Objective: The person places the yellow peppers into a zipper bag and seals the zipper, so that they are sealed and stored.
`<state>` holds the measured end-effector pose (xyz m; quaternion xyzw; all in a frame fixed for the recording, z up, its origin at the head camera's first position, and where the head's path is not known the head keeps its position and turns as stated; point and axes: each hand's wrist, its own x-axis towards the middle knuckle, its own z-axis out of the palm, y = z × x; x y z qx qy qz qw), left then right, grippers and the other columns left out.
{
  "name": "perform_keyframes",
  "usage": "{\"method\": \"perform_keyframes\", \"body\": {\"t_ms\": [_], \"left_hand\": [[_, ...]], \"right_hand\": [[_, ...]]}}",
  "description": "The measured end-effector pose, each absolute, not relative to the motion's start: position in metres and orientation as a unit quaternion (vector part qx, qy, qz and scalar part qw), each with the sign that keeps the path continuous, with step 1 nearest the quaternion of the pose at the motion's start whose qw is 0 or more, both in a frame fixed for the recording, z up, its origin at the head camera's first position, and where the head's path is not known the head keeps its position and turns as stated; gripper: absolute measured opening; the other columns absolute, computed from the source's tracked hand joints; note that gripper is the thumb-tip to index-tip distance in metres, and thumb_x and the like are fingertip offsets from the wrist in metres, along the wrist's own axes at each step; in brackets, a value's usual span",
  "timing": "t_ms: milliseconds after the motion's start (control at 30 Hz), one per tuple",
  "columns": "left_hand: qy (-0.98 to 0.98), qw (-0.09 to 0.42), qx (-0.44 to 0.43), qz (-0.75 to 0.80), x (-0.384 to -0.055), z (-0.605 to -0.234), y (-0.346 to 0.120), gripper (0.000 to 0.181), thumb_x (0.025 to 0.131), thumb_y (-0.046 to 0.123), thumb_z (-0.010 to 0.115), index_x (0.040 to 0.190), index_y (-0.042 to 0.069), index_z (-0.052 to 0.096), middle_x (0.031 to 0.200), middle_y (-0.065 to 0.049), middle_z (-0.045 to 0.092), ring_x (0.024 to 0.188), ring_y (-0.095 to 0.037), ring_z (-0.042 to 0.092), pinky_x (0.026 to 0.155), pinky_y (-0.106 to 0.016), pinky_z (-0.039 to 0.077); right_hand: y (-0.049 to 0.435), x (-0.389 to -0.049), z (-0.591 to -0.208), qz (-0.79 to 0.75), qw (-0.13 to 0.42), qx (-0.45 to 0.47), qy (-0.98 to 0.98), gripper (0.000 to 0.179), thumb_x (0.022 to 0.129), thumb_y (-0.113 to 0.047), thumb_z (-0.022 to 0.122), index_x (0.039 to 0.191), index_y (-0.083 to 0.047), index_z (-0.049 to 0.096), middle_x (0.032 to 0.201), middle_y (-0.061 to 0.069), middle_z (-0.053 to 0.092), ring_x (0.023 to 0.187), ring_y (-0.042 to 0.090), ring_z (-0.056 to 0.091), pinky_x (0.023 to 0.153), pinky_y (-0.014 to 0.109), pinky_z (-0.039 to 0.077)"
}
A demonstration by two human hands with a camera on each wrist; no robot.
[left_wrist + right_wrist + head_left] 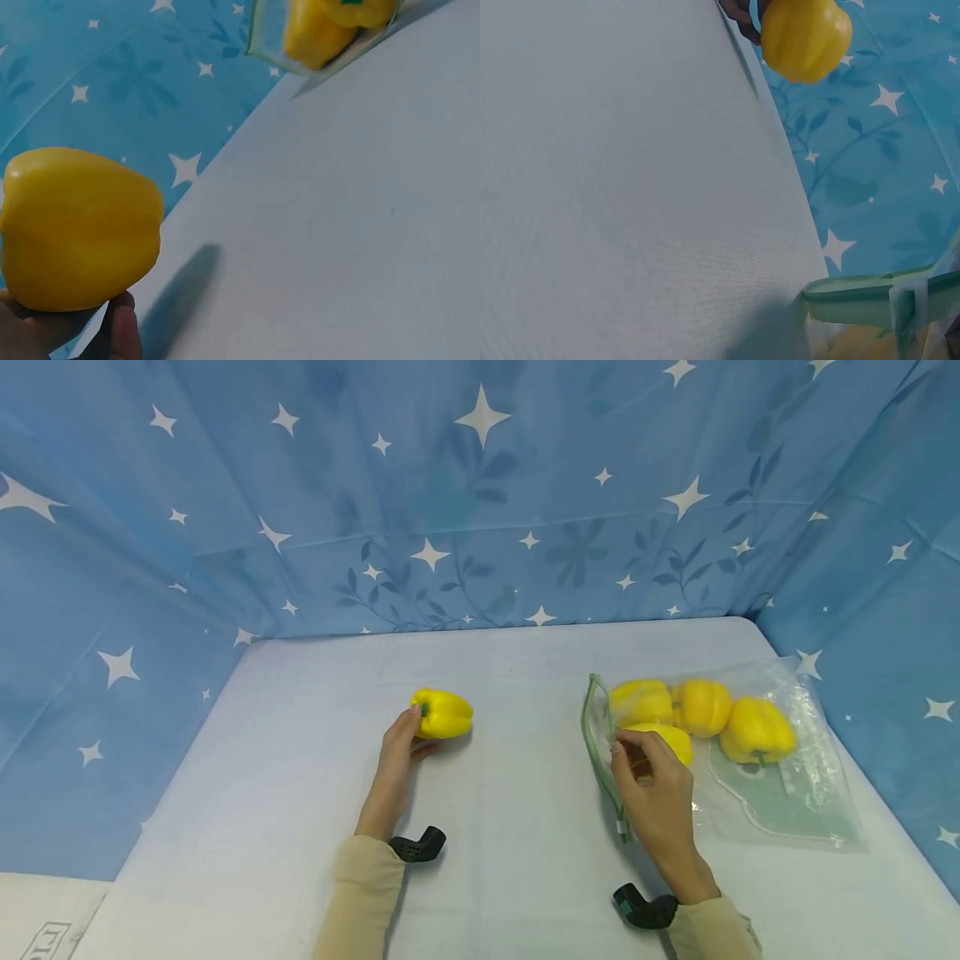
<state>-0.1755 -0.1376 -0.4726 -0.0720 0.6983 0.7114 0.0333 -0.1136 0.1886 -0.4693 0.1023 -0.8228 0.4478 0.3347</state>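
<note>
My left hand (392, 777) grips a yellow bell pepper (448, 717) by its stem end, left of the middle of the table. In the left wrist view the pepper (82, 229) shows large above the thumb and fingers. On the right lies a clear zip bag (813, 777) with a green-edged mouth, which faces left and gapes. My right hand (663, 802) pinches the bag near that green edge (592, 739). Inside the bag are several yellow bell peppers (757, 729), one partly hidden behind the right hand.
A white cloth covers the table (300, 777). Blue curtains (450, 485) with white stars stand behind it and along both sides. At the lower left corner is a pale printed item (45, 914). Black wrist cameras (420, 845) sit on both wrists.
</note>
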Motion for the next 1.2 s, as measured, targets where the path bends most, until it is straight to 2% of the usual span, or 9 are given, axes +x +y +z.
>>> {"method": "perform_keyframes", "body": {"t_ms": [200,467,767,1200], "left_hand": [[0.709,0.058,-0.062,0.701,-0.182,-0.462,-0.112,0.058,0.109,0.055,0.042,0.135,0.006,0.059,0.123,-0.006,0.056,0.111,-0.019,0.053,0.106,-0.047,0.051],[0.710,0.075,-0.032,0.699,-0.186,-0.450,-0.087,0.052,0.108,0.045,0.046,0.142,0.006,0.059,0.127,-0.010,0.060,0.107,-0.019,0.060,0.103,-0.043,0.056],[0.724,0.124,-0.019,0.679,-0.191,-0.447,-0.063,0.053,0.107,0.042,0.049,0.139,0.002,0.062,0.128,-0.013,0.063,0.103,-0.021,0.067,0.102,-0.044,0.058],[0.704,0.171,0.019,0.689,-0.190,-0.446,-0.032,0.050,0.106,0.035,0.054,0.143,0.002,0.059,0.139,-0.018,0.061,0.109,-0.023,0.067,0.104,-0.046,0.058]], "right_hand": [[0.189,-0.114,-0.469,0.447,0.335,0.106,-0.822,0.020,0.092,0.005,0.072,0.112,0.001,0.073,0.090,0.011,0.070,0.078,-0.002,0.056,0.071,0.004,0.048],[0.188,-0.114,-0.467,0.446,0.338,0.105,-0.822,0.020,0.092,0.006,0.072,0.111,0.001,0.073,0.089,0.009,0.069,0.077,-0.001,0.055,0.071,0.004,0.048],[0.187,-0.113,-0.467,0.449,0.337,0.101,-0.822,0.020,0.092,0.005,0.072,0.111,0.001,0.074,0.089,0.010,0.069,0.078,-0.001,0.056,0.072,0.003,0.048],[0.189,-0.113,-0.463,0.443,0.323,0.093,-0.831,0.021,0.091,0.005,0.073,0.111,0.000,0.074,0.090,0.008,0.071,0.078,-0.004,0.056,0.072,0.003,0.048]]}}
